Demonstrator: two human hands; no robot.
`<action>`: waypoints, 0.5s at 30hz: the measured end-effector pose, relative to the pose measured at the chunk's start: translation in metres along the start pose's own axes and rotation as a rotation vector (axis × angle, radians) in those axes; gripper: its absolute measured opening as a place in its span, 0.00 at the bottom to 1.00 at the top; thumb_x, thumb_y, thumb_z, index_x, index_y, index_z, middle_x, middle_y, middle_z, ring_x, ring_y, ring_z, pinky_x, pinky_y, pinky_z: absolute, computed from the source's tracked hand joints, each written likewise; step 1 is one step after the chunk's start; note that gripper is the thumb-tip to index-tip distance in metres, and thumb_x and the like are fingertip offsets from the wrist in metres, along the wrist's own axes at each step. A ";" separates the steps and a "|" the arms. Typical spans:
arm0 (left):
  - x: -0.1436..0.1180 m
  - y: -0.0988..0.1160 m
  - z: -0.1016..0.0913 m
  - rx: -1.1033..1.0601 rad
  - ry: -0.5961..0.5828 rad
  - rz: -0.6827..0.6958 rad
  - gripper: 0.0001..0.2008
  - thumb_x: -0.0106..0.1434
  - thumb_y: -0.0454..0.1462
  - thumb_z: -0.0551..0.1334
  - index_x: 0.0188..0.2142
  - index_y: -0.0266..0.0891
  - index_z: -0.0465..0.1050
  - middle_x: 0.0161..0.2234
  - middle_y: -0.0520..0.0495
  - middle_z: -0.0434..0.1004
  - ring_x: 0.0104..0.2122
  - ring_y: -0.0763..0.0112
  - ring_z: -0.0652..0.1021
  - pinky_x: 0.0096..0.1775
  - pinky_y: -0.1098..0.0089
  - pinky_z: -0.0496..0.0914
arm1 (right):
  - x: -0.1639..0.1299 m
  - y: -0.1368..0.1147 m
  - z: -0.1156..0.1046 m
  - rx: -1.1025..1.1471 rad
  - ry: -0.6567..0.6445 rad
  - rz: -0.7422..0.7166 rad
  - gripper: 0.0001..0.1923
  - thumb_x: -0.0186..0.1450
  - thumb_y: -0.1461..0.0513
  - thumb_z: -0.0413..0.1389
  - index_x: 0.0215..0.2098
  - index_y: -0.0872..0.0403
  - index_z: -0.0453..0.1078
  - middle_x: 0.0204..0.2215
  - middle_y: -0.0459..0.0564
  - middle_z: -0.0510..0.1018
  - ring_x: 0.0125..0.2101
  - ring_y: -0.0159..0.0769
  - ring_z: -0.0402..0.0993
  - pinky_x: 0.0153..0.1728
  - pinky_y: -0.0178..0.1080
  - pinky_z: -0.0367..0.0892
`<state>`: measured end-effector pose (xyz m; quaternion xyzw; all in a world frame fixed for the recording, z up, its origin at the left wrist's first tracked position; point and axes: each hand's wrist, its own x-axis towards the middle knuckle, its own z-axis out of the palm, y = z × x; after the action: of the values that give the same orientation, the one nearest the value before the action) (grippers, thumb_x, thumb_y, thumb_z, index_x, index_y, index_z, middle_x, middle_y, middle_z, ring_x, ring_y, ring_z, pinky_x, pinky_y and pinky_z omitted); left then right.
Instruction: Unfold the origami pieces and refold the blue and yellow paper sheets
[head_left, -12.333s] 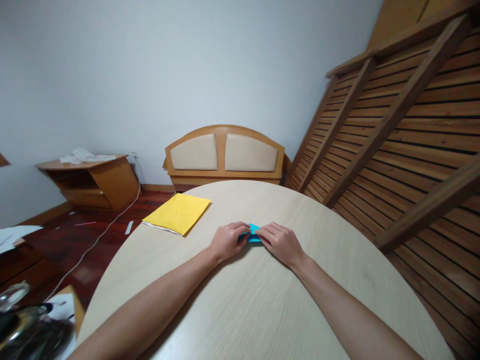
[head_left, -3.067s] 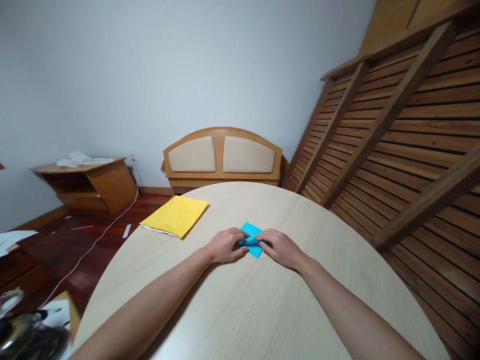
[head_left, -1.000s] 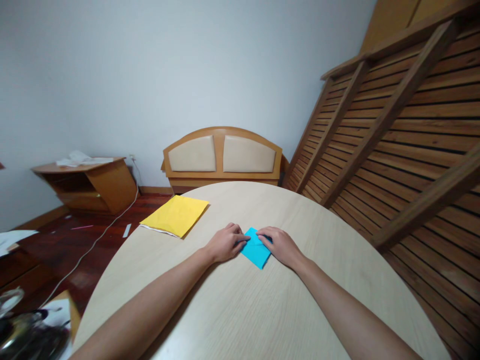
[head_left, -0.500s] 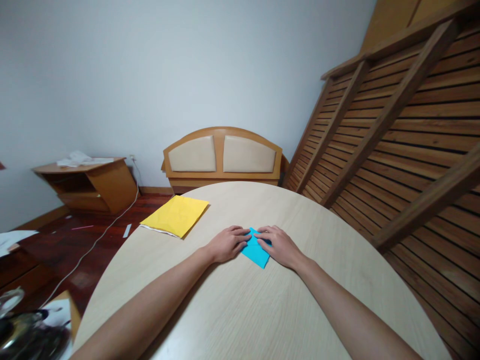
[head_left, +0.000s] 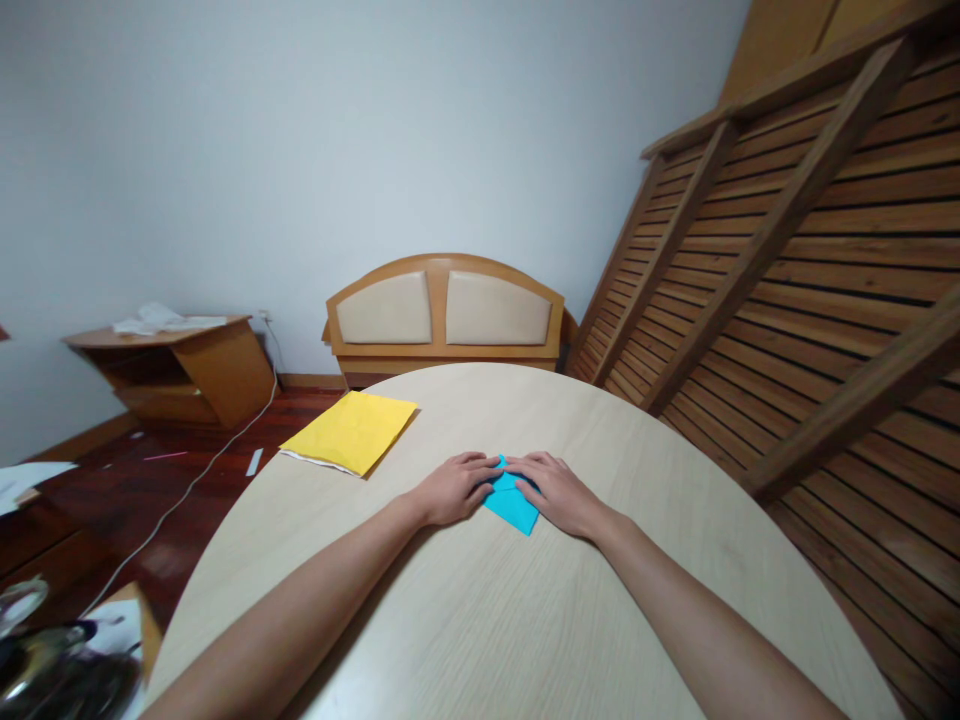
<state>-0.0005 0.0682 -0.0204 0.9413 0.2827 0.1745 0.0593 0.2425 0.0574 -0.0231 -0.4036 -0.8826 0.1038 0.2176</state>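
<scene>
Blue paper (head_left: 512,505), folded, flat on round desk (head_left: 525,620) just right of yellow sheet (head_left: 352,430): left hand (head_left: 454,488) and right hand (head_left: 559,490) now pressing flat, fingertips closed over its far corner, formerly apart, grip holding nothing.

A single head-worn camera looks forward and down over a round surface (head_left: 525,620) from the person's seat. Both forearms run up from the bottom edge, so the view sits close above them. Beyond the surface's far rim it faces a plain wall (head_left: 300,150) and a slatted wooden frame (head_left: 810,260) at right.
</scene>
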 end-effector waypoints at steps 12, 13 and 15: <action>0.000 0.003 -0.001 0.004 -0.010 0.007 0.20 0.72 0.39 0.52 0.61 0.43 0.64 0.63 0.41 0.65 0.61 0.59 0.67 0.61 0.54 0.61 | -0.002 0.001 0.002 0.059 -0.014 0.059 0.19 0.73 0.58 0.47 0.60 0.50 0.63 0.55 0.54 0.71 0.57 0.44 0.64 0.57 0.49 0.58; 0.000 0.003 0.000 0.016 -0.016 0.004 0.20 0.72 0.40 0.51 0.61 0.43 0.65 0.63 0.41 0.64 0.62 0.59 0.67 0.61 0.54 0.61 | -0.002 0.001 0.002 0.061 -0.013 0.061 0.19 0.73 0.58 0.47 0.60 0.50 0.62 0.55 0.55 0.71 0.57 0.44 0.64 0.57 0.49 0.58; 0.000 0.002 0.000 0.037 -0.029 0.000 0.20 0.72 0.41 0.51 0.61 0.43 0.66 0.63 0.41 0.64 0.62 0.57 0.67 0.61 0.53 0.62 | -0.002 0.001 0.003 0.070 -0.008 0.068 0.19 0.73 0.58 0.47 0.61 0.50 0.62 0.55 0.55 0.71 0.57 0.44 0.64 0.57 0.50 0.58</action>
<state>0.0005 0.0661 -0.0200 0.9448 0.2848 0.1555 0.0461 0.2431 0.0566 -0.0264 -0.4253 -0.8649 0.1439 0.2243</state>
